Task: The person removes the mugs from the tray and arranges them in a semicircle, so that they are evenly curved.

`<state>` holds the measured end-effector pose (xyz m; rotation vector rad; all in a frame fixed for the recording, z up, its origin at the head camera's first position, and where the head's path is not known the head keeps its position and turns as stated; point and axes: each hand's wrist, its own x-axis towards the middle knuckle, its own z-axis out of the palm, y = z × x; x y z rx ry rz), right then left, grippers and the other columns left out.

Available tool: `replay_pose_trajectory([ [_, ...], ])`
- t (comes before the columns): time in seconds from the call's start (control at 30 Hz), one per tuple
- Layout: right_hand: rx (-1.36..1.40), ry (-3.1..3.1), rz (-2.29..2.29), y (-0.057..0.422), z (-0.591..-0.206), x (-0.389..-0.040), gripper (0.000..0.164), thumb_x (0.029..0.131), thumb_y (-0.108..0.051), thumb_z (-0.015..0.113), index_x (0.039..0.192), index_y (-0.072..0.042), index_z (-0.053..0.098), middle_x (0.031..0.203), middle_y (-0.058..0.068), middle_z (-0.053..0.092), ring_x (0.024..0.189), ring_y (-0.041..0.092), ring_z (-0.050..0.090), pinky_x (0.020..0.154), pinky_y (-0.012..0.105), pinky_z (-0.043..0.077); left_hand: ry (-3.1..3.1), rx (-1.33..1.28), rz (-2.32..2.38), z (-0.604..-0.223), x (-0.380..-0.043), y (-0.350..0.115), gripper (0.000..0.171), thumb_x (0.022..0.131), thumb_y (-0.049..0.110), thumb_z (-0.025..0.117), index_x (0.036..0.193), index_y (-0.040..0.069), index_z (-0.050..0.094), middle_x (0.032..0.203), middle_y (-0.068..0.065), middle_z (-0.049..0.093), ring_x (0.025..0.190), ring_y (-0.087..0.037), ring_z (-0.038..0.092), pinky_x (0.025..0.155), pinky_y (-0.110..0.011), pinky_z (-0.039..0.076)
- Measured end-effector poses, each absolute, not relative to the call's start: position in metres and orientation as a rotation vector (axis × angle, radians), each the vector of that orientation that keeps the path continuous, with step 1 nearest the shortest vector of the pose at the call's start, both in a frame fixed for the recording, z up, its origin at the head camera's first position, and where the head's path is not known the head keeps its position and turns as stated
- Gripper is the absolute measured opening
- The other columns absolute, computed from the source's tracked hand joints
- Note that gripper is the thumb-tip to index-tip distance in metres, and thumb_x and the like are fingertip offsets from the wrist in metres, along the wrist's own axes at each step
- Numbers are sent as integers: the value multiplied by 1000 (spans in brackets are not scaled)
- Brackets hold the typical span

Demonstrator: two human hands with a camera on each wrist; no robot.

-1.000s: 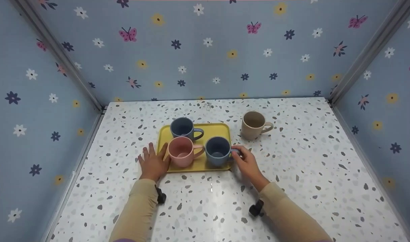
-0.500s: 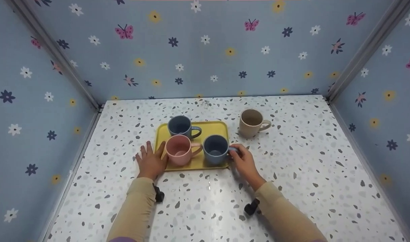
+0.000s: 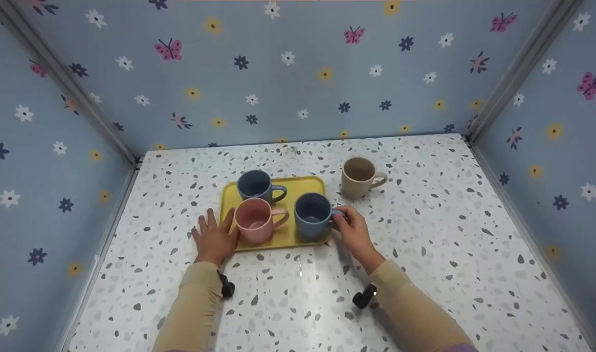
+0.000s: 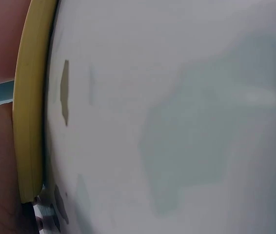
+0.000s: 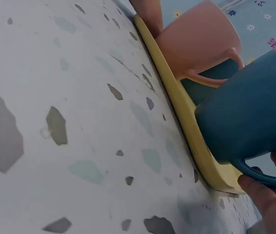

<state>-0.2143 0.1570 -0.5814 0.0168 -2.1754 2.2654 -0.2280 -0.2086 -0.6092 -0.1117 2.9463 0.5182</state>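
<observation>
A yellow tray lies on the speckled table, bearing a pink mug at front left and a dark blue mug behind it. My right hand pinches the handle of another blue mug over the tray's front right corner. In the right wrist view this blue mug has its base close to the tray's rim, with thumb and fingers at its handle. My left hand rests at the tray's left edge with fingers spread, its thumb beside the pink mug.
A beige mug stands on the table to the right of the tray, behind my right hand, its handle pointing right. Flower-patterned panels enclose the table at the back and both sides.
The gripped blue mug has shifted slightly back and away from the pink mug, with my right hand on its handle. My left hand stays by the tray. The head view has shifted slightly.
</observation>
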Motion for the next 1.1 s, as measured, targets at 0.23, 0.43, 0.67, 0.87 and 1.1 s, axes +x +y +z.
replay_pose_trajectory([
  [0.23,42,-2122,2257,174,-573,-222,18,104,-1,52,119,6,60,117,21,63,109,29,67,95,40,56,2950,-101,535,-606,-228,-209,64,105,58,33,162,31,23,165,-31,-1,149,-56,-5,114,-75,-3],
  [0.43,34,-2162,2242,193,-572,-225,19,106,-3,49,120,6,57,121,21,61,114,31,64,95,35,56,2936,-115,522,-603,-226,-208,63,105,55,36,162,31,23,165,-31,-1,149,-56,-5,114,-75,-3],
  [0.67,24,-2177,2193,215,-575,-225,20,106,-4,49,121,8,56,122,25,60,116,38,62,95,34,56,2931,-118,510,-608,-225,-208,65,105,59,32,162,32,21,165,-31,-2,149,-56,-6,114,-74,-4],
  [0.87,1,-2218,2146,236,-579,-226,22,105,-5,51,122,9,56,121,27,60,112,32,64,95,35,55,2947,-112,509,-608,-225,-208,63,106,54,36,162,30,24,164,-32,0,148,-57,-4,113,-75,-2],
  [1.1,-58,-2272,2083,258,-580,-227,23,106,-7,51,124,7,55,122,24,61,108,22,66,94,33,56,2952,-98,521,-607,-226,-210,63,105,54,36,162,30,24,164,-32,1,148,-57,-3,114,-75,-1],
])
